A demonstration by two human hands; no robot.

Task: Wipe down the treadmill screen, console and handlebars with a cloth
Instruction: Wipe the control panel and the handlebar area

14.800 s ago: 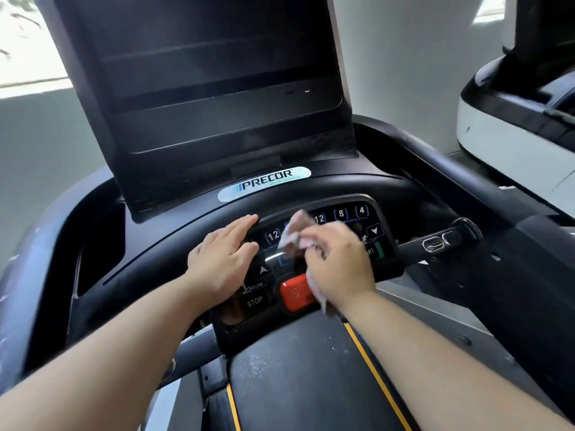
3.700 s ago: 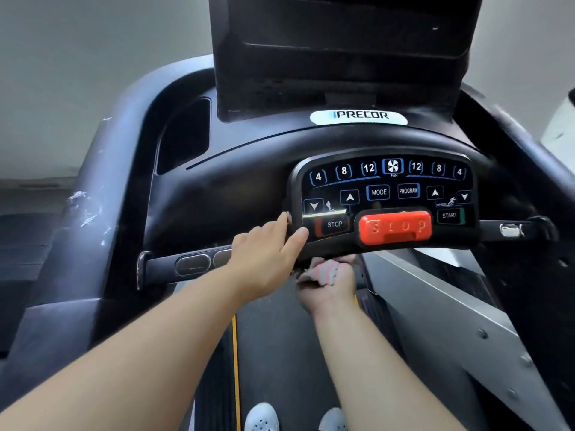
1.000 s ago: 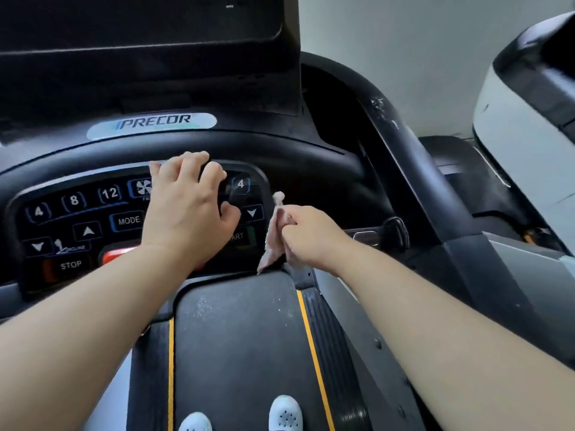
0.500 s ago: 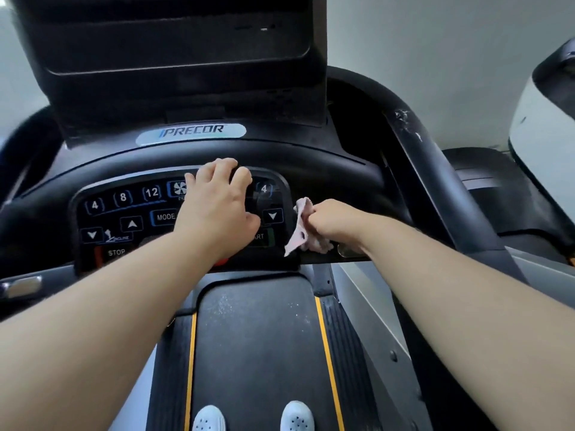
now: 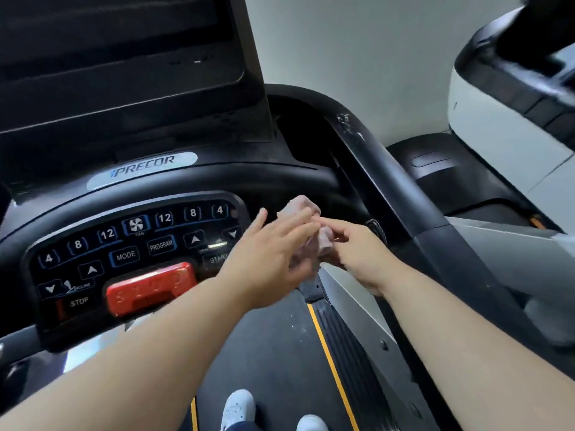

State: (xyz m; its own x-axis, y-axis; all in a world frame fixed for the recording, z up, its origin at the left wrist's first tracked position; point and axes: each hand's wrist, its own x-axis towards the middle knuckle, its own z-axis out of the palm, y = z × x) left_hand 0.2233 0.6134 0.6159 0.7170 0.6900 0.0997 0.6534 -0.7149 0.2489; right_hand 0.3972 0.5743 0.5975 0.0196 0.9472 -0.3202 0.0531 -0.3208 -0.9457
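Pinching the crumpled pinkish cloth (image 5: 302, 207) between curled fingertips and thumb, the grip of the right hand (image 5: 357, 253) holds it just off the right edge of the console (image 5: 93, 213). The grip of the left hand (image 5: 270, 265) is spread, with fingers straight and laid across the near side of the cloth and the thumb raised. Motion blur hides whether those fingers close on it. The cloth sits in front of the short right handlebar (image 5: 375, 226), and I cannot tell whether it touches that bar. Around both arms stands the black treadmill (image 5: 392, 188), its thick right side arm scuffed with pale marks near the top. Its dark, unlit screen (image 5: 118, 57) fills the upper left, tilted back above the console. To the far right, well apart, is a white and black machine (image 5: 497, 126) against a pale wall (image 5: 342, 42). Below the hands runs the dark belt (image 5: 273, 353), speckled with light dust and bordered on the right by a yellow stripe (image 5: 333, 362). On the console face, blue-outlined keys show 4, 8, 12, a fan symbol, MODE and PROGRAM. Beneath them is a wide red stop button (image 5: 149, 290), and the left forearm crosses in front of the START key. A silver Precor badge (image 5: 141, 169) lies between the screen and the console. Two white shoes (image 5: 238, 409) show at the bottom edge on the belt.
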